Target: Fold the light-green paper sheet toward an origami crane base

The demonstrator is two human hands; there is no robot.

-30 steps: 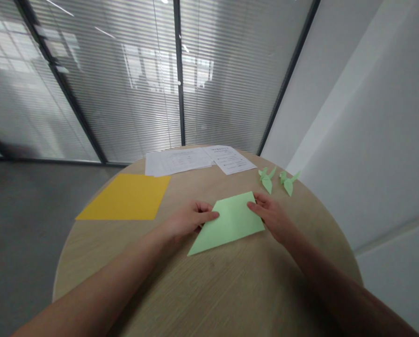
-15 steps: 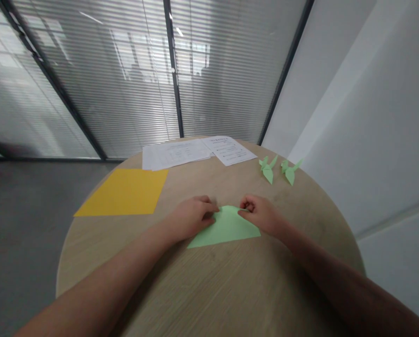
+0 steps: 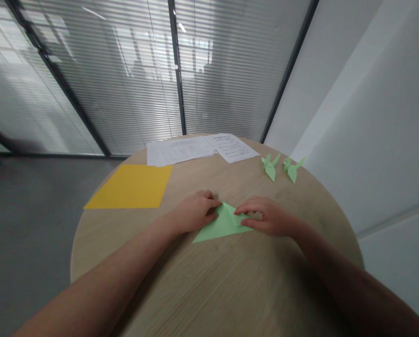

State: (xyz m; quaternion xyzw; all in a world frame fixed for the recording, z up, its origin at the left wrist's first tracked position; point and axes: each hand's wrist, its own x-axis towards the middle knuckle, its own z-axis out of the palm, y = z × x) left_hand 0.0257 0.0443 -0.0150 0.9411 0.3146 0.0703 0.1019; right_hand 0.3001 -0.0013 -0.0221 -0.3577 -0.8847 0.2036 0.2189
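Note:
A sheet of light green paper [image 3: 218, 228], folded into a triangle, lies on the table in front of me. Its right side shows a smaller flap [image 3: 231, 217] folded over. My left hand [image 3: 199, 210] pinches the upper left edge between thumb and fingers. Over the right part of the sheet is my right hand [image 3: 265, 216], fingers stretched out and thumb apart, the fingertips resting on the flap. That hand hides the paper's right corner.
Two folded green paper cranes [image 3: 270, 167] [image 3: 292, 170] stand at the back right of the round wooden table [image 3: 209, 290]. A yellow sheet [image 3: 130, 187] lies at the left. White printed pages [image 3: 181, 150] overlap along the far edge, before a glass wall with blinds [image 3: 132, 103].
My right hand has gone from closed fingers at the paper's top edge to stretched fingers on its right part, where a flap now shows. My left hand stays on the left edge.

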